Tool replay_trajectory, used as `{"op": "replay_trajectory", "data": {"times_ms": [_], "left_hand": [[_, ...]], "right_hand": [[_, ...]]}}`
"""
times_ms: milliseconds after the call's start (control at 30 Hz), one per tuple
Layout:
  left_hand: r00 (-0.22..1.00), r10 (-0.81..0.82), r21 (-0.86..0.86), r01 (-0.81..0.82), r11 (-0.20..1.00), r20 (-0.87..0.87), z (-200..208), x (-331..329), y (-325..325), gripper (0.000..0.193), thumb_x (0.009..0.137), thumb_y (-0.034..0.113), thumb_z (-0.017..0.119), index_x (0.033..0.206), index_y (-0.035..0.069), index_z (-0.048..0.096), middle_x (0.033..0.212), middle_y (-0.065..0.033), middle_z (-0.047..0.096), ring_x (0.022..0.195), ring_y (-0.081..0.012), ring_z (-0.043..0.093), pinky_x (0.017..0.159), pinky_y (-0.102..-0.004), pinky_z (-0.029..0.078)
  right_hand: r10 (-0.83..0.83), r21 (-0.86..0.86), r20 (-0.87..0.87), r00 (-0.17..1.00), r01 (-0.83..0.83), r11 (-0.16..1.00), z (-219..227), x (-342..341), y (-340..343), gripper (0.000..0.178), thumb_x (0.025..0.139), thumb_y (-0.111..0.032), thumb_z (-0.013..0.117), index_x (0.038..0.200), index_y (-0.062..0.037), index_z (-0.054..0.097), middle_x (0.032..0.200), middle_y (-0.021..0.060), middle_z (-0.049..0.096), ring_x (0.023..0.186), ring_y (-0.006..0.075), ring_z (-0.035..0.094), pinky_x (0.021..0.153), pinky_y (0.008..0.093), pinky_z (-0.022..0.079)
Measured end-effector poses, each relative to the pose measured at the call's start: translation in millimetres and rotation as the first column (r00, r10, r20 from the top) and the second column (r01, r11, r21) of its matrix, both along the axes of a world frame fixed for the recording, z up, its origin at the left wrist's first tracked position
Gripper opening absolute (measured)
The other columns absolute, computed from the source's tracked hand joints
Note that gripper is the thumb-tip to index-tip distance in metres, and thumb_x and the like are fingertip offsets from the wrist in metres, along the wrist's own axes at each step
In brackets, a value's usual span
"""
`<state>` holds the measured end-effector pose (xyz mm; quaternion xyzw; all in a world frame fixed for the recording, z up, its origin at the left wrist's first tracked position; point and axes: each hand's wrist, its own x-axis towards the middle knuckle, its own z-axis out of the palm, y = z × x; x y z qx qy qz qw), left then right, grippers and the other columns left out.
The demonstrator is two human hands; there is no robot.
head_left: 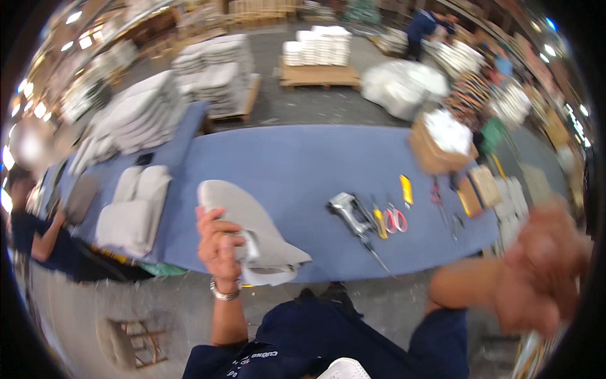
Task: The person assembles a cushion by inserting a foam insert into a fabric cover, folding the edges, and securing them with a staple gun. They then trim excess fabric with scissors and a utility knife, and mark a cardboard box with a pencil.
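Note:
My left hand, with a metal watch band at the wrist, is closed around the edge of a grey fabric-covered cushion. The cushion is tilted up over the table's near edge, its loose fabric hanging at the lower end. A small white patch shows beside my fingers. Far to the right, my right hand is raised close to the camera and blurred. Its fingers look curled together; whatever they may hold cannot be made out. On the table lie a staple gun, red-handled scissors and a yellow-handled tool.
The blue-covered table also bears a yellow cutter, more scissors and an open carton. Grey cushions lie at left, near a co-worker. Stacked cushions stand beyond. A stool is behind left.

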<state>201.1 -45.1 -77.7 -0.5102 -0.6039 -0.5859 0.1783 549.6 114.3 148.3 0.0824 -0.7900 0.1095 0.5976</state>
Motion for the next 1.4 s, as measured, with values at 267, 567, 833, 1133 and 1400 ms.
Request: {"op": "replay_trajectory", "data": {"times_ms": [267,567,833,1133,1400], "left_hand": [[0.992,0.036,-0.021,-0.039,0.999,-0.121,-6.0,-2.1,2.6,0.037,0.092,0.018,0.043,0.062,0.002,0.057,0.078,-0.0118,0.064,0.109,-0.0366,0.061,0.115,-0.0666,0.031],[0.98,-0.159,0.044,0.166,0.985,-0.123,-4.2,-37.1,52.2,0.044,0.099,0.017,0.039,0.064,-0.003,0.058,0.074,-0.0157,0.062,0.08,-0.0287,0.061,0.107,-0.062,0.041],[0.964,-0.262,0.086,0.264,0.961,-0.038,28.0,-6.3,124.3,0.043,0.094,0.021,0.041,0.058,0.001,0.052,0.066,-0.0128,0.057,0.074,-0.027,0.056,0.104,-0.0587,0.042],[0.939,-0.33,0.161,0.313,0.936,0.094,53.6,102.0,174.0,0.042,0.098,0.024,0.033,0.061,0.008,0.045,0.069,-0.0121,0.05,0.092,-0.0263,0.053,0.115,-0.0595,0.032],[0.993,-0.064,0.154,0.048,0.987,0.104,54.0,233.1,280.4,0.044,0.098,0.022,0.037,0.06,0.003,0.048,0.069,-0.0188,0.055,0.084,-0.0312,0.057,0.112,-0.0605,0.038]], "right_hand": [[-0.118,-0.616,0.694,0.71,0.67,0.414,-290.1,-9.8,38.0,0.03,0.094,-0.023,0.067,0.121,-0.0095,0.065,0.082,0.0091,0.069,0.074,0.0228,0.067,0.067,0.0388,0.052],[0.147,-0.498,0.86,0.489,0.867,0.03,-482.7,96.9,-94.7,0.026,0.092,-0.028,0.067,0.112,-0.0109,0.072,0.099,0.014,0.076,0.092,0.0345,0.072,0.081,0.0454,0.056],[-0.104,-0.632,0.775,0.624,0.767,-0.112,-477.1,150.4,-12.4,0.026,0.092,-0.026,0.068,0.11,-0.0087,0.073,0.096,0.015,0.076,0.087,0.0329,0.073,0.078,0.0416,0.057],[-0.427,-0.88,0.475,0.77,0.409,-0.241,-454.6,328.3,202.1,0.028,0.098,-0.02,0.065,0.124,-0.0082,0.068,0.085,0.0055,0.071,0.065,0.0109,0.064,0.058,0.0271,0.051],[-0.513,-0.919,0.39,0.764,0.354,-0.173,-398.6,457.1,416.8,0.043,0.1,-0.017,0.061,0.138,0.0021,0.055,0.094,0.008,0.071,0.066,0.0107,0.063,0.055,0.0267,0.052]]}}
